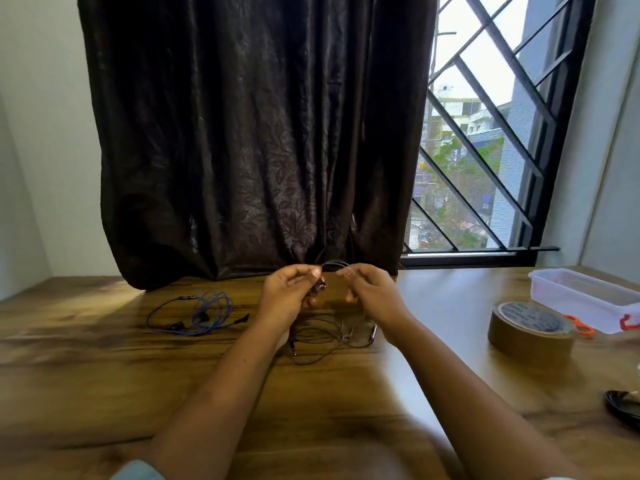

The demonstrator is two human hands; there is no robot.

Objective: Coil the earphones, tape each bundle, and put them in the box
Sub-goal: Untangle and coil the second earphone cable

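Note:
Above the table's middle, my left hand (289, 292) pinches a thin grey earphone cable (335, 264) that arcs across to my right hand (372, 292), which pinches its other side. The rest of this dark cable (329, 336) lies in loose loops on the table below my wrists. A blue pair of earphones (197, 315) lies loosely tangled to the left. At the right stand a brown tape roll (531, 327) and a clear plastic box (585, 296).
Orange-handled scissors (580, 325) lie between the tape roll and the box. A dark object (623, 407) sits at the right edge. A dark curtain (256, 140) hangs down to the wooden table (346, 393) behind my hands, with a barred window to its right.

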